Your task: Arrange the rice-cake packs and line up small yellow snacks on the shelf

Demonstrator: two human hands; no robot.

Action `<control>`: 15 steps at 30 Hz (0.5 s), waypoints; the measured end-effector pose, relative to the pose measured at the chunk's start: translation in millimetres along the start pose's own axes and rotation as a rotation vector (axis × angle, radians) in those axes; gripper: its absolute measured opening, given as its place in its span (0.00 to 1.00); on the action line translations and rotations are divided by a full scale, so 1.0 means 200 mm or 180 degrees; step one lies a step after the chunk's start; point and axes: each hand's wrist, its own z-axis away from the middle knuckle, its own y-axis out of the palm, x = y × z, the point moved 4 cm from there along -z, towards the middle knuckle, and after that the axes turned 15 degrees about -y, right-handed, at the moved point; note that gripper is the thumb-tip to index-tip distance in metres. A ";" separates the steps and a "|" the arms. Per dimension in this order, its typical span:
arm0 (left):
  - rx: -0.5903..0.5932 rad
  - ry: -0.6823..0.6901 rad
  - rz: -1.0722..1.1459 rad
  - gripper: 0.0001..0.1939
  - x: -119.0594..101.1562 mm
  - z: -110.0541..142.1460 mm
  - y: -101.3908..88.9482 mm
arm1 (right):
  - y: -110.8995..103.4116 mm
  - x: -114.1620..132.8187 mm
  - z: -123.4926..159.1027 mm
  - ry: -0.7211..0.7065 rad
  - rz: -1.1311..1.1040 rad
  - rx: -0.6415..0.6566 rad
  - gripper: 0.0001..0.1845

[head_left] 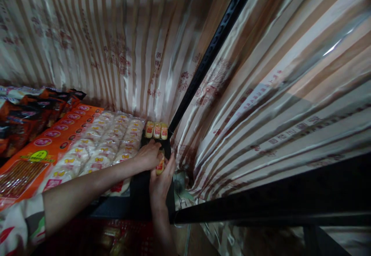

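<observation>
At the narrow right end of the shelf [142, 190], both hands meet around a small yellow snack packet [160, 166] with a red label. My right hand [161, 180] wraps its right side, fingers pointing up and away. From the left, my left hand [149, 156] reaches over with bent fingers at the packet's far end; its fingertips are partly hidden. Just beyond the fingers, three similar yellow packets [157, 130] stand side by side. Left of my left hand lie rows of round white snacks in clear wrappers [98, 147].
An orange snack package [52, 136] and black-and-orange bags [37, 109] fill the shelf farther left. A black perforated post [208, 51] rises at the back corner. Striped, printed curtain sheeting [130, 47] hangs behind and to the right. A dark bar [275, 198] crosses the lower right.
</observation>
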 end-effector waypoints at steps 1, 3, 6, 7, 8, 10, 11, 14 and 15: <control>0.0012 0.0007 -0.0009 0.20 0.01 0.00 0.01 | 0.00 0.00 0.00 -0.0034 -0.0007 -0.0013 0.35; 0.0055 0.0048 -0.0014 0.18 0.02 -0.01 0.03 | 0.01 0.00 0.00 -0.0118 -0.0010 -0.0035 0.34; 0.0055 0.0089 0.0036 0.16 0.04 -0.02 0.05 | 0.02 0.00 0.01 -0.0198 -0.0042 -0.0035 0.34; 0.0047 0.0072 0.0053 0.16 0.05 -0.03 0.06 | 0.03 0.00 0.01 -0.0208 -0.0071 -0.0010 0.34; 0.0031 0.0058 0.0064 0.15 0.05 -0.03 0.06 | 0.03 0.00 0.01 -0.0213 -0.0101 0.0010 0.34; 0.0002 0.0060 0.0065 0.15 0.06 -0.03 0.06 | 0.03 0.00 0.01 -0.0223 -0.0144 0.0038 0.34; -0.0008 0.0082 0.0056 0.14 0.06 -0.03 0.07 | 0.03 -0.01 0.01 -0.0223 -0.0154 0.0047 0.34; -0.0051 0.0143 0.0070 0.14 0.07 -0.04 0.07 | 0.04 -0.01 0.02 -0.0206 -0.0111 0.0136 0.33; -0.0058 0.0143 0.0080 0.14 0.08 -0.04 0.07 | 0.05 -0.02 0.02 -0.0185 -0.0069 0.0181 0.33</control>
